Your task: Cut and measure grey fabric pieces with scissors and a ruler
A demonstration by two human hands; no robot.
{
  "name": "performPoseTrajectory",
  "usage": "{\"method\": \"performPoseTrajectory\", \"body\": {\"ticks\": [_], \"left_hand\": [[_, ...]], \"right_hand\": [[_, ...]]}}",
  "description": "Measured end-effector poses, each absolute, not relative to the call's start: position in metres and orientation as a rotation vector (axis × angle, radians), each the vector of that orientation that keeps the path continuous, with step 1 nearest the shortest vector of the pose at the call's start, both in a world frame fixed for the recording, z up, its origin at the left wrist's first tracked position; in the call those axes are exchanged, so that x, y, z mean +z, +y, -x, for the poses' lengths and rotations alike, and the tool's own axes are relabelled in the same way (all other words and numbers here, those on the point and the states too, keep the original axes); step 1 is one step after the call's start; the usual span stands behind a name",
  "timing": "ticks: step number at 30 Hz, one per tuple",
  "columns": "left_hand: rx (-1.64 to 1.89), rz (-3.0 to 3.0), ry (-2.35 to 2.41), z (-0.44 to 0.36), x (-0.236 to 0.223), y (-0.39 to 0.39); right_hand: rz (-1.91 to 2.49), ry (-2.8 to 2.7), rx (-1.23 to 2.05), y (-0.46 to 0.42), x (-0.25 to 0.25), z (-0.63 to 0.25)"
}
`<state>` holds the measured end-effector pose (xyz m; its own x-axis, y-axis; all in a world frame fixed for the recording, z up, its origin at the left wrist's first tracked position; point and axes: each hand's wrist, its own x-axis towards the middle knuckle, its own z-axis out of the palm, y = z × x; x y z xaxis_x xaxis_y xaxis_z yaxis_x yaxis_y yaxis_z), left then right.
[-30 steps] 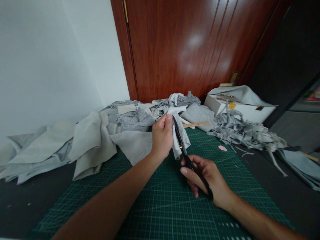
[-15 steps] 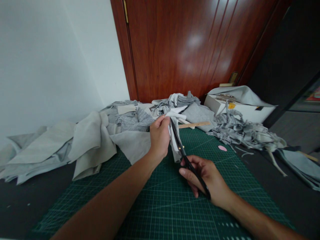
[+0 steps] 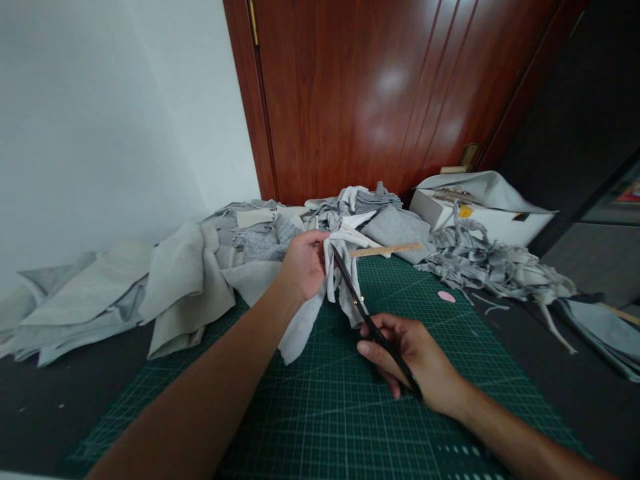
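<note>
Pinched in my left hand [image 3: 304, 265] is a piece of light grey fabric [image 3: 303, 330], raised above the green cutting mat [image 3: 320, 413]. Its loose ends hang down on both sides of the blades. My right hand [image 3: 407, 353] is closed round the handles of black scissors [image 3: 373, 323]. Their blades point up and away toward my left fingertips, with the tips at the top of the fabric. Whether the blades are fully together is hard to see.
Heaps of grey cloth [image 3: 185, 267] lie left and behind. A wooden ruler [image 3: 387, 250] rests at the mat's far edge. Right of it are a tangle of fabric strips [image 3: 495, 260], a pink oval piece [image 3: 447, 297] and a white box [image 3: 500, 223]. Behind stands a brown door [image 3: 350, 100].
My left hand has shifted slightly left and turned, its fingers loosening in shape. More fabric now hangs below it and spreads out. The scissors swung slightly left at the tips.
</note>
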<state>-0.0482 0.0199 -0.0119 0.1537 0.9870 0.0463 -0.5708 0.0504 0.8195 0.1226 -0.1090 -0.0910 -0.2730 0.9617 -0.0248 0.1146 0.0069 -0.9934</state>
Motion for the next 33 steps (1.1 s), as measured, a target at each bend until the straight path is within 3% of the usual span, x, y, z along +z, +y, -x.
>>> {"method": "performPoseTrajectory", "body": {"ticks": [8,33], "left_hand": [[1.296,-0.844,0.659,0.050,-0.010,0.019],[1.942,-1.406,0.966,0.027,-0.043,0.022]], "right_hand": [[1.179,-1.499,1.393,-0.110,-0.088,-0.122],[1.112,-1.466,1.384,-0.112,-0.085,-0.117]]}}
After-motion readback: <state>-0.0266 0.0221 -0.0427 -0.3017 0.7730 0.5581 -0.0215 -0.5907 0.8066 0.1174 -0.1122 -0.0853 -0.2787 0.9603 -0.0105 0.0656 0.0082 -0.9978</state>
